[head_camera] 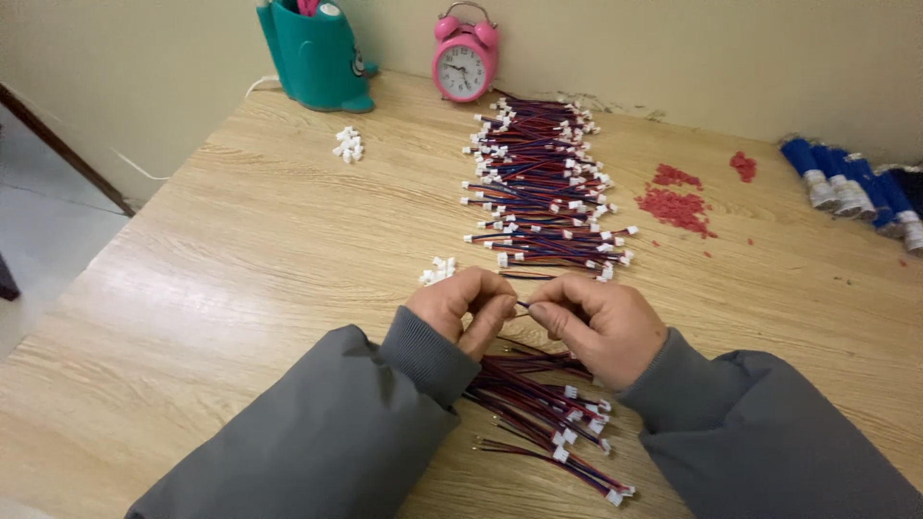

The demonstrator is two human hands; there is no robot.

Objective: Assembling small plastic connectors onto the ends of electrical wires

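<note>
My left hand (466,308) and my right hand (598,325) meet over the middle of the wooden table (240,279), fingertips pinched together on one thin red-and-blue wire (524,306). Whether a white connector sits in my left fingers is hidden. Under my wrists lies a loose bunch of short wires (548,408) with white plugs on one end. Just beyond my hands, a long row of finished wires (543,183) with white plugs runs toward the wall. A small cluster of white connectors (437,270) lies right beside my left hand.
A second small heap of white connectors (348,144) lies at the back left. A teal holder (317,53) and a pink alarm clock (464,60) stand against the wall. Red scraps (678,204) and blue cylinders (851,187) lie at the right.
</note>
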